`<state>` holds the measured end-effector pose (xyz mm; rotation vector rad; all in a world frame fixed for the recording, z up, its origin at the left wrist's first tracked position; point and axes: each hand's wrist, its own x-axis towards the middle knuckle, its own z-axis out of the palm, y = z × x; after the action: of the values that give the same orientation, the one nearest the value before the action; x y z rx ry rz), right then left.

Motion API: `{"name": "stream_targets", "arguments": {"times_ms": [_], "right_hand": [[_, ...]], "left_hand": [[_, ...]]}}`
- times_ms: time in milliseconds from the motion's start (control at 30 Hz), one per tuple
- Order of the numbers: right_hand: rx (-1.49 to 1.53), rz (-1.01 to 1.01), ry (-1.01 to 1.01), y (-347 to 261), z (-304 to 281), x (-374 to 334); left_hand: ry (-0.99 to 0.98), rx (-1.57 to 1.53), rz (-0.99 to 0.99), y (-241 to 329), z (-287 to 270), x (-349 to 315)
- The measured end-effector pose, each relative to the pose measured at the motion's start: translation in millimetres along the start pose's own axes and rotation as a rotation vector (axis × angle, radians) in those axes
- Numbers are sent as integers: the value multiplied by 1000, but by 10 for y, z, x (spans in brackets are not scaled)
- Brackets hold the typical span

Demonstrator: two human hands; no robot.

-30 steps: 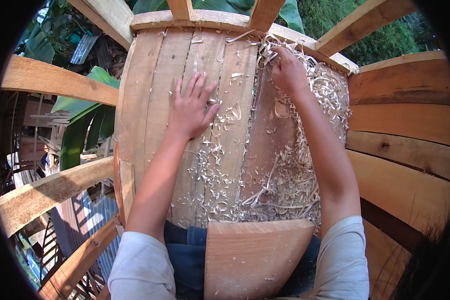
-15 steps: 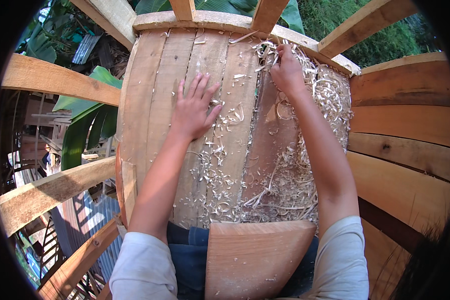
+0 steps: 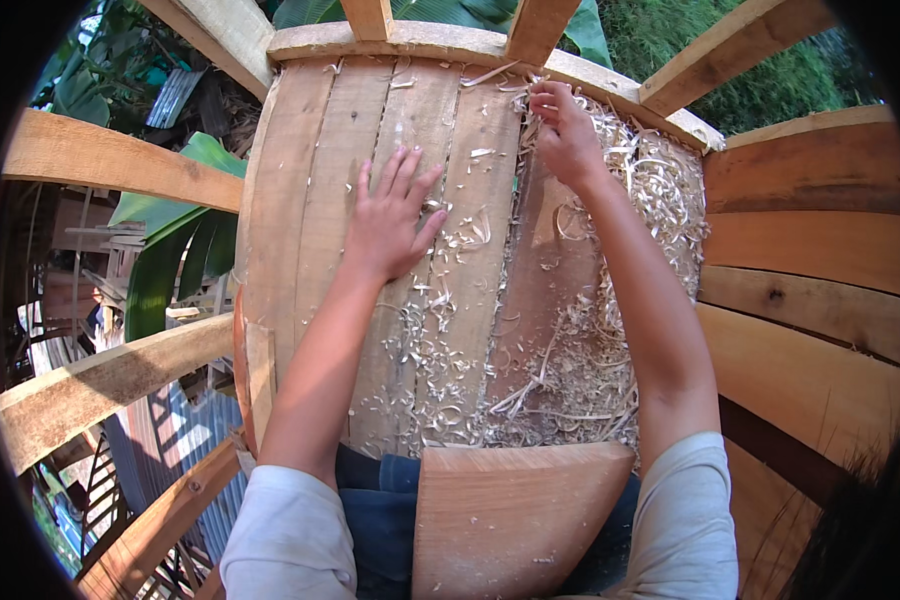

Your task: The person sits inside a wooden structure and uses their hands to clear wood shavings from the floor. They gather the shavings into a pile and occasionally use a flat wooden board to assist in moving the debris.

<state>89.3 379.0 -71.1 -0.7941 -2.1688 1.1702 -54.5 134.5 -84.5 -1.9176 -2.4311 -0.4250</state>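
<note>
My left hand (image 3: 398, 215) lies flat on the plank floor (image 3: 345, 190), fingers spread, with nothing in it. A few curls of wood shavings (image 3: 460, 240) lie beside its thumb. Near the far edge, my right hand (image 3: 567, 130) has its fingers curled in at the left end of a heap of thin, pale shavings (image 3: 665, 195). What its fingertips hold, if anything, is too small to make out. A smooth, curved-edged wooden board (image 3: 520, 520) rests over my lap, close to me.
Upright wooden ribs (image 3: 120, 155) and a raised rim (image 3: 400, 40) border the floor. Planked siding (image 3: 805, 250) closes the right side. Finer shavings (image 3: 570, 350) cover the boards ahead of my lap. Beyond the frame are banana leaves (image 3: 205, 160) and corrugated metal sheets (image 3: 195, 420).
My right hand has moved slightly left along the far rim, its fingers now turned leftward. My left hand has stayed in place on the planks.
</note>
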Motion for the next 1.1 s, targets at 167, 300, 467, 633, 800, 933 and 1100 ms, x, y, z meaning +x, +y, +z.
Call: {"name": "stream_targets", "arguments": {"times_ms": [167, 300, 467, 633, 800, 933, 1100], "right_hand": [[-431, 3, 146, 12, -112, 82], [-571, -104, 94, 60, -5, -8], [-507, -117, -46, -40, -91, 56], [-649, -68, -283, -30, -152, 69], [-628, -194, -92, 5, -160, 29], [-684, -319, -131, 95, -89, -38], [-544, -75, 10, -35, -208, 7]], "left_hand": [[-6, 6, -5, -17, 5, -10], [2, 14, 2, -11, 18, -6], [-9, 13, -6, -28, 9, -19], [-5, 2, -14, -21, 8, -17], [-1, 6, -3, -9, 12, -7], [10, 15, 6, -7, 22, -9], [9, 13, 0, -26, 20, -21]]}}
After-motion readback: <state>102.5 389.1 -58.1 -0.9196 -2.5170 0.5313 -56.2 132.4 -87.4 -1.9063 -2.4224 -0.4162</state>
